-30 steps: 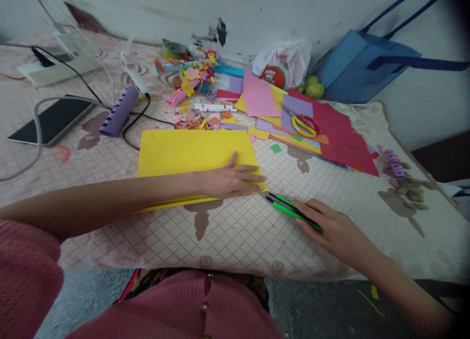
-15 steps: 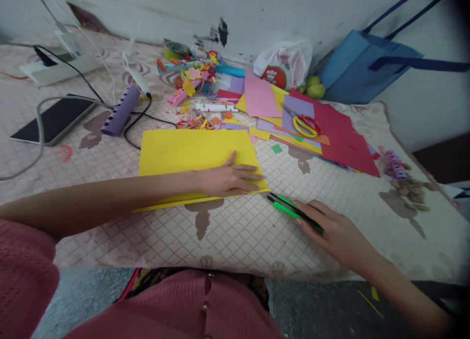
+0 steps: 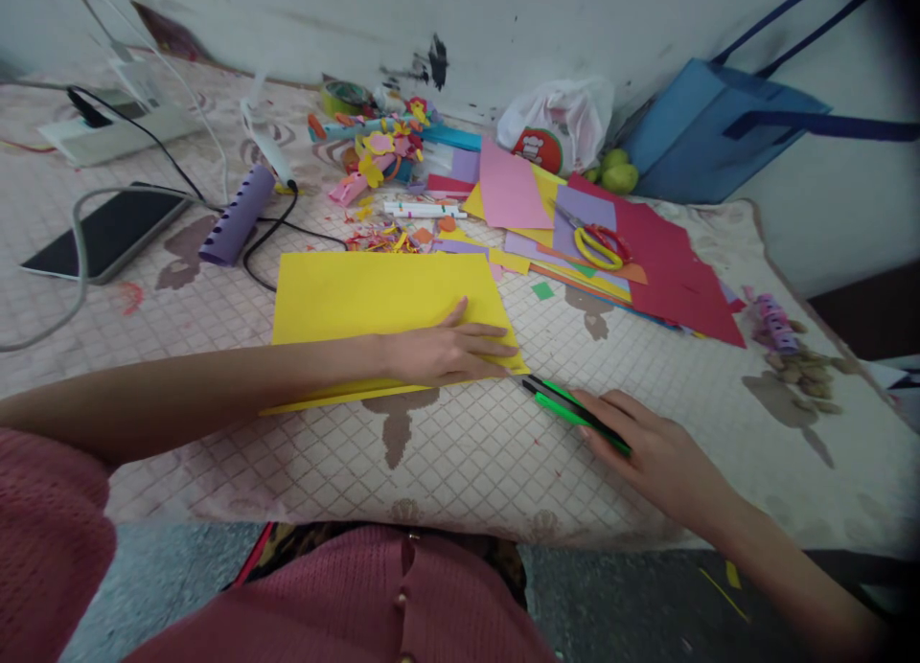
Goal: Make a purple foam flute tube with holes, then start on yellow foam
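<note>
A folded yellow sheet of paper [image 3: 359,294] lies on the patterned tablecloth in front of me. Across it rests my left hand [image 3: 449,350], fingers spread and pressing flat near the right end. My right hand [image 3: 643,447] grips a green and black utility knife [image 3: 567,409], its tip pointing left at the paper's lower right corner. Whether the blade touches the paper I cannot tell. A thin yellow strip of the lower layer shows along the near edge.
Behind the yellow paper lie small paper scraps [image 3: 388,239] and white markers [image 3: 424,209]. Scissors [image 3: 600,244] sit on stacked coloured paper [image 3: 668,270] to the right. A purple paper tube [image 3: 237,216], cables and a tablet [image 3: 107,232] are at left; a blue bag [image 3: 719,131] stands at back right.
My left fingers have slid very slightly to the right on the yellow paper. The right hand and utility knife hold nearly the same place.
</note>
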Available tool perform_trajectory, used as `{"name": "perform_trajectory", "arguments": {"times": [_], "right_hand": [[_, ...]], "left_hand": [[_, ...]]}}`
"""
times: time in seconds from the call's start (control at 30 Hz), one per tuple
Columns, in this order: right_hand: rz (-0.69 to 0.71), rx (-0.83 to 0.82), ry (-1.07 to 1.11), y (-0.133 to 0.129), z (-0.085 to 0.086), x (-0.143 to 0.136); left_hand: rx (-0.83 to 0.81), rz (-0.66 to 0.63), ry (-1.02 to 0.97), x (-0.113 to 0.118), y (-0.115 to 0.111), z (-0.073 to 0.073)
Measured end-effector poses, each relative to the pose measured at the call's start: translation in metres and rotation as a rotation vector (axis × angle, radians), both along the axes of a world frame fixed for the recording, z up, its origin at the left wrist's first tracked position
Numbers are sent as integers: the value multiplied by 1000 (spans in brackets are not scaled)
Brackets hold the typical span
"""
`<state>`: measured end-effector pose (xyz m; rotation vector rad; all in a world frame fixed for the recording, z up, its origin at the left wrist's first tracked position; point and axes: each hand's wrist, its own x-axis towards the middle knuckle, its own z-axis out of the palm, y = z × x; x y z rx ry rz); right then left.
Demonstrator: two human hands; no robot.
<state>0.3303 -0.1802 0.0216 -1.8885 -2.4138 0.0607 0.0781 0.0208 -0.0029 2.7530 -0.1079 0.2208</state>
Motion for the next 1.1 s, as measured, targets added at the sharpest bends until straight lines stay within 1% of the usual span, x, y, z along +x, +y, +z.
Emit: {"name": "perform_trajectory", "arguments": {"times": [0.23, 0.33, 0.43, 0.67, 0.93, 1.1], "right_hand": [[26, 16, -44, 1, 0, 0], [17, 21, -41, 1, 0, 0], [16, 22, -28, 0, -1, 0], [34, -35, 16, 0, -2, 3], [5, -15, 11, -2, -2, -1], [-12, 12, 23, -1, 2, -6]], "left_hand": [[-16, -38, 8, -3, 1, 4], [11, -51, 52, -5, 1, 7], [26, -35, 102, -7, 0, 8], [46, -30, 113, -8, -1, 5], [-24, -28, 79, -9, 1, 2], [-21, -38, 62, -10, 1, 0]]}}
